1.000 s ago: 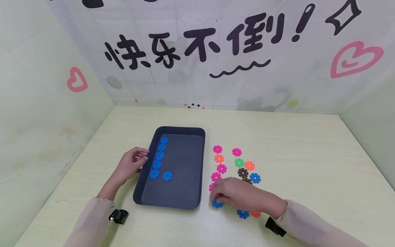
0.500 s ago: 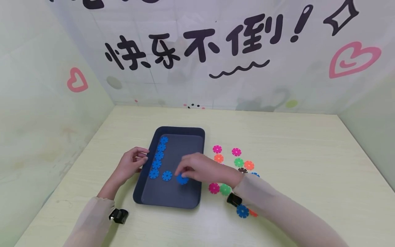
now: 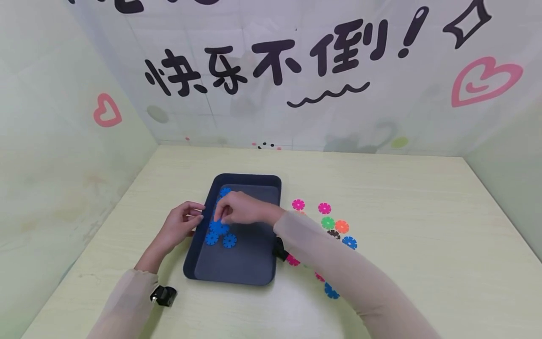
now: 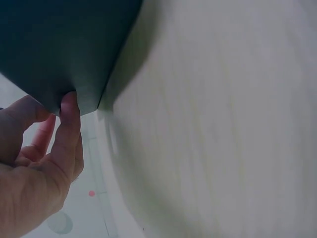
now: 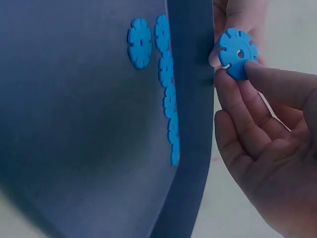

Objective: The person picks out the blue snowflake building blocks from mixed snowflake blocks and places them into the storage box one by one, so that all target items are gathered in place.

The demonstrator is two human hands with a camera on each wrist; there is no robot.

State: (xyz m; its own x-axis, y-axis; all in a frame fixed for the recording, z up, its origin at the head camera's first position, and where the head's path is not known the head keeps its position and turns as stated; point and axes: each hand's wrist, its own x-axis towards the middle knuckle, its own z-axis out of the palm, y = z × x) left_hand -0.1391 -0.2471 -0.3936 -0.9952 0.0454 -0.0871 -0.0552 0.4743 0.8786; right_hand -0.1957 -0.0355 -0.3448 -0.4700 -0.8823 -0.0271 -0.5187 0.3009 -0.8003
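Note:
A dark tray (image 3: 237,270) lies on the table with several blue notched discs (image 5: 166,69) in a line along its left side. Another blue disc (image 5: 139,43) lies beside the near end of that line. My left hand (image 3: 179,221) pinches the tray's left rim, one finger against the outer wall in the left wrist view. Above the line of discs, my right hand (image 3: 245,208) pinches a blue notched disc (image 5: 237,52) between thumb and fingers. In the head view this hand covers part of the line.
Right of the tray lie several loose notched discs: pink (image 3: 298,205), green (image 3: 328,223), orange (image 3: 341,226), brown (image 3: 333,234) and blue (image 3: 349,243). My right sleeve (image 3: 338,263) hides some of them. A printed wall (image 3: 271,122) closes off the table's back.
My right hand took a blue disc from the loose group and carried it left over the tray, to above the line of discs. My left hand has stayed at the rim.

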